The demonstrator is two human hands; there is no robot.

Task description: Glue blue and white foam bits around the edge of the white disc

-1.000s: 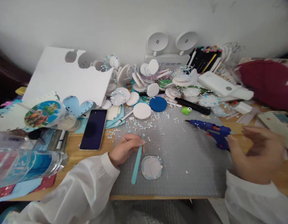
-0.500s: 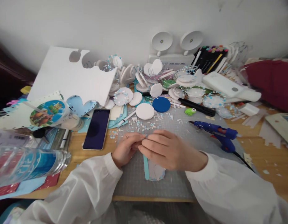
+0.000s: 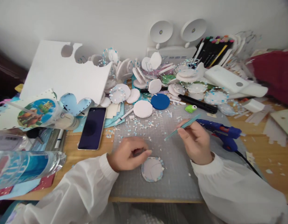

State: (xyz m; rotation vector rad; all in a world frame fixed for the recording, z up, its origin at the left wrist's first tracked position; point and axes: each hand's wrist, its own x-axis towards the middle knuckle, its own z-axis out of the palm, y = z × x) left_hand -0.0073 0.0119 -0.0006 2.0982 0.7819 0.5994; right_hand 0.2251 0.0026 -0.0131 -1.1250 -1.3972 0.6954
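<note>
Between the thumb and fingers of my right hand [image 3: 197, 140] is a narrow teal paper strip [image 3: 175, 133], tilted above the mat just left of the glue gun. My left hand [image 3: 130, 154] hovers low over the grey cutting mat [image 3: 178, 180], fingers curled and thumb stretched out a little apart from them. I see nothing held in it. By its thumb lies a small white round disc [image 3: 152, 169] edged with pale blue and white bits. Tiny paper scraps [image 3: 144, 124] are scattered beyond my hands.
A blue glue gun [image 3: 219, 130] with its cord lies on the right. A phone [image 3: 92, 128] sits on the left, near a plastic bottle [image 3: 29, 168] and a lidded cup [image 3: 40, 113]. White foam discs [image 3: 143, 109], a blue disc [image 3: 160, 101] and a black cutter [image 3: 198, 103] line the back.
My hands have moved apart from each other. My right hand has gone right and lifted the teal strip off the round disc, which now shows fully. The view has shifted slightly.
</note>
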